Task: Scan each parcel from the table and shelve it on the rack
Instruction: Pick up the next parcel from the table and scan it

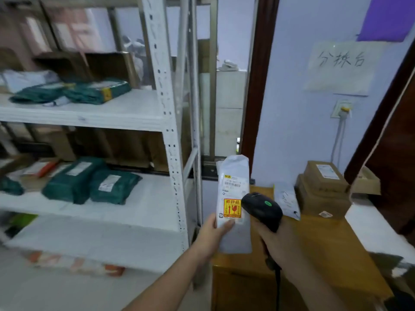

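My left hand (215, 234) grips a long white parcel (234, 194) by its lower left edge and holds it upright, label side toward me, with a yellow fragile sticker near my thumb. My right hand (277, 241) grips a black barcode scanner (261, 209) whose head sits just right of the sticker, pointing at the parcel. Both are above the left end of the wooden table (314, 250). The white metal rack (170, 131) stands to the left.
On the table sit two stacked cardboard boxes (323, 187) and a white bag parcel (287, 200). Green bag parcels (94, 180) lie on the rack's middle shelf, more green parcels (96, 90) on the shelf above. The scanner's cable hangs below my right hand.
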